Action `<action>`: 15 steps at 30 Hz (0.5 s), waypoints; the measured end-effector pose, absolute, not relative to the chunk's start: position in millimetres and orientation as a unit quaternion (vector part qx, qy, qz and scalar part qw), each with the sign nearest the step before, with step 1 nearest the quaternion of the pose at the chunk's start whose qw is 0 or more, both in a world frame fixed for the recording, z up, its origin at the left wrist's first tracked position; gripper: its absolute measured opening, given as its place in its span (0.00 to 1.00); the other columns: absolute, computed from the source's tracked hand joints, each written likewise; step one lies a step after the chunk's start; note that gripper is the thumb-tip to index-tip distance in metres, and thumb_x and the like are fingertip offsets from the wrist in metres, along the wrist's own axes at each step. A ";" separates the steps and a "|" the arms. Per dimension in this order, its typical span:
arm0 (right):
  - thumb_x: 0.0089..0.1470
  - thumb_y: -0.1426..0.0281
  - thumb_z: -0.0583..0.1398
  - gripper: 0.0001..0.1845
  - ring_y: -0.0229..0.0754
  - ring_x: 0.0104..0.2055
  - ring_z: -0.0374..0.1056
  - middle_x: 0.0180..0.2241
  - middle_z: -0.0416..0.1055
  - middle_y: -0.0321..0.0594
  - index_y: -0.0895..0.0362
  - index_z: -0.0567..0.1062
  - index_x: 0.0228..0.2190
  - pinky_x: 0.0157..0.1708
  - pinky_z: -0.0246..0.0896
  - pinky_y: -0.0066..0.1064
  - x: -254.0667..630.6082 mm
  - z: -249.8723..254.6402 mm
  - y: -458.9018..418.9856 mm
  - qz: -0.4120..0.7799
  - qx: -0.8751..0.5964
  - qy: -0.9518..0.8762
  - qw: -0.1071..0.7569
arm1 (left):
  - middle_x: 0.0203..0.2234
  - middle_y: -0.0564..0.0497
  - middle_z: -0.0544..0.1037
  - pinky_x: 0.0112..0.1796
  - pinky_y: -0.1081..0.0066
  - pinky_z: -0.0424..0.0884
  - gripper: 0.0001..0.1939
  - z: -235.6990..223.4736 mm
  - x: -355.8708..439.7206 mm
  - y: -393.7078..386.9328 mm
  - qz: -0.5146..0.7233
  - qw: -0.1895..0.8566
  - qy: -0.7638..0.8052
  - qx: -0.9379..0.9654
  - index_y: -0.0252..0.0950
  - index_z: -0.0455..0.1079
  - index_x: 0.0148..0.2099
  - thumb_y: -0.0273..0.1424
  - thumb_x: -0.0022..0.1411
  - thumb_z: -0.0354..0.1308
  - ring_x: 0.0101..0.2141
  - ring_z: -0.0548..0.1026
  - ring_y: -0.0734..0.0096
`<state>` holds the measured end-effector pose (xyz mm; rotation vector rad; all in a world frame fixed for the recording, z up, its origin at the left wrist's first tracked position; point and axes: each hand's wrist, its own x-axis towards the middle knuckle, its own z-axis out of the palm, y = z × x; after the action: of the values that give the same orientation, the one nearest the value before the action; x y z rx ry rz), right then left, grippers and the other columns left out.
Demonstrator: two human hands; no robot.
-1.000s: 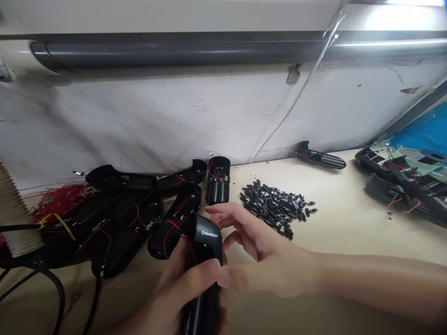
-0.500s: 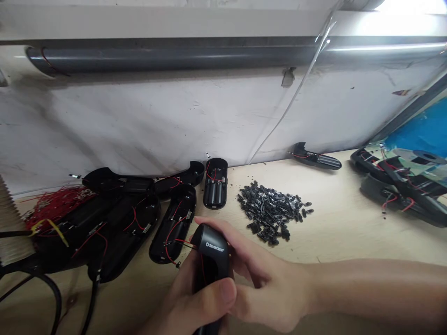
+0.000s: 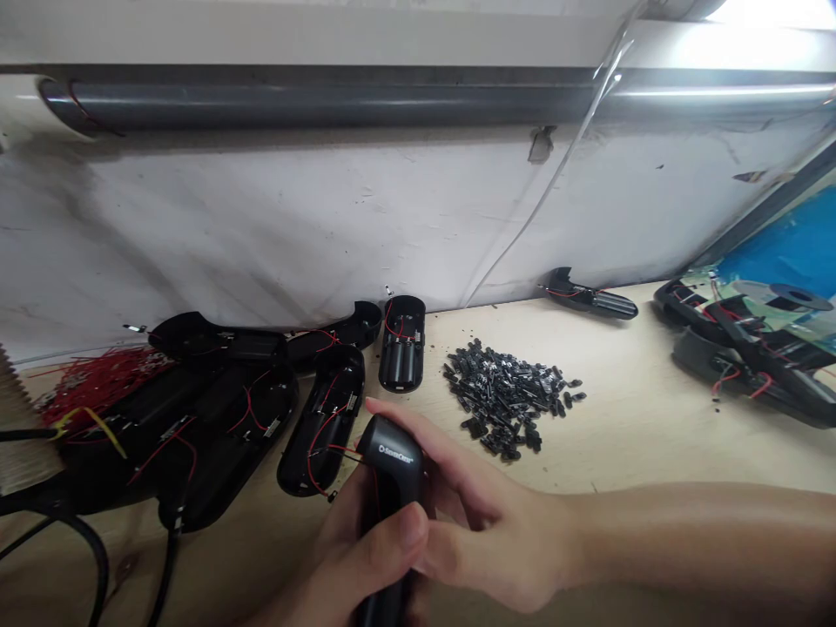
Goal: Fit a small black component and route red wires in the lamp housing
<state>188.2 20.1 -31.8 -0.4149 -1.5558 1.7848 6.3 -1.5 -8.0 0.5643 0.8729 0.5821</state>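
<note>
- The left hand (image 3: 356,566) is wrapped around the lower part of a black housing (image 3: 390,488), thumb pressed across its front face; the fingers behind it are hidden.
- The right hand (image 3: 496,540) comes in from the right and closes on the same housing from that side, its fingers curled against the upper end just beside the white lettering, index finger lying along the top edge.
- The housing sits between the two hands, both touching it. Its long axis runs from the bottom edge of the view up and away from the person, rounded head farthest out. The left hand takes the lower shaft, the right hand the head.
- A thin red wire (image 3: 330,453) leaves the housing's left side, just beyond the left hand.
- Just past that wire, up and left of the hands, an open shell (image 3: 323,422) with red wiring lies on the table (image 3: 653,435), at the edge of a larger pile of shells (image 3: 209,392).
- Beyond the right hand's fingertips, near but apart, is a heap of small black parts (image 3: 509,396).
- Straight ahead of the hands, a short battery holder (image 3: 401,341) lies near the wall.
- Well apart to the right lie more wired shells (image 3: 744,348).
</note>
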 end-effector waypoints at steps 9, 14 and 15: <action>0.70 0.63 0.63 0.52 0.41 0.63 0.64 0.61 0.63 0.49 0.48 0.35 0.78 0.66 0.66 0.37 193.1 -29.7 20.9 0.718 -0.189 -0.600 0.300 | 0.25 0.54 0.76 0.19 0.78 0.65 0.40 -4.5 8.4 -2.4 0.285 0.816 0.435 0.253 0.42 0.72 0.59 0.58 0.50 0.73 0.18 0.69 0.78; 0.71 0.61 0.62 0.48 0.33 0.45 0.72 0.57 0.65 0.47 0.44 0.37 0.76 0.46 0.73 0.25 189.0 -28.5 18.2 0.746 -0.176 -0.566 0.302 | 0.27 0.54 0.76 0.19 0.79 0.64 0.36 -8.9 6.9 -1.5 0.285 0.820 0.417 0.270 0.43 0.73 0.55 0.57 0.51 0.73 0.18 0.68 0.80; 0.71 0.61 0.62 0.47 0.32 0.44 0.72 0.57 0.65 0.47 0.45 0.38 0.75 0.47 0.73 0.25 188.1 -28.2 18.2 0.739 -0.173 -0.570 0.315 | 0.28 0.53 0.77 0.19 0.79 0.64 0.36 -10.0 6.3 -1.6 0.286 0.821 0.409 0.276 0.43 0.73 0.55 0.57 0.50 0.73 0.18 0.68 0.80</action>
<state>188.1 18.2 -28.2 -0.4557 -1.5025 1.9466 6.3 -1.6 -10.0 0.5885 0.8708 0.6078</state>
